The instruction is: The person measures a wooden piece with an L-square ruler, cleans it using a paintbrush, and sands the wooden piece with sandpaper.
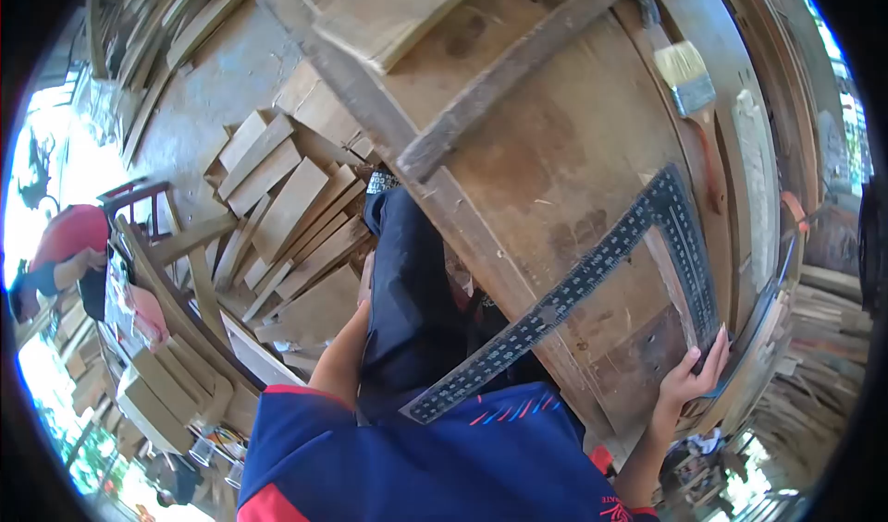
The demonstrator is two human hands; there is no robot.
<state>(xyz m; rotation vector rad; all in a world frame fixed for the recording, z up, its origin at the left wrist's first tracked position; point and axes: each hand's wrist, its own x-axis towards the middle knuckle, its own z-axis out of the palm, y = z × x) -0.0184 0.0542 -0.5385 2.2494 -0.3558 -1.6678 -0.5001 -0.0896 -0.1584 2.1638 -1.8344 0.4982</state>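
A black carpenter's square point(564, 293) with pale markings lies across the workbench point(518, 198). Its long arm reaches past the bench's near edge to the front of my shirt. My right hand point(703, 374) grips the end of the square's short arm, thumb on one side and fingers on the other. A narrow wooden strip point(672, 282) runs along the inside of that short arm, down to my thumb. At my left, the arm hangs beside my dark trouser leg, next to a pile of cut boards point(287, 198). The fingers of my left hand point(362, 309) are hidden.
A paintbrush point(689, 87) with pale bristles lies toward the bench's far side. A rough wooden bar point(518, 73) crosses the bench, near a thick board point(398, 13). Stacked lumber point(814, 356) stands at the right. Another person point(74, 245) in red is at the left.
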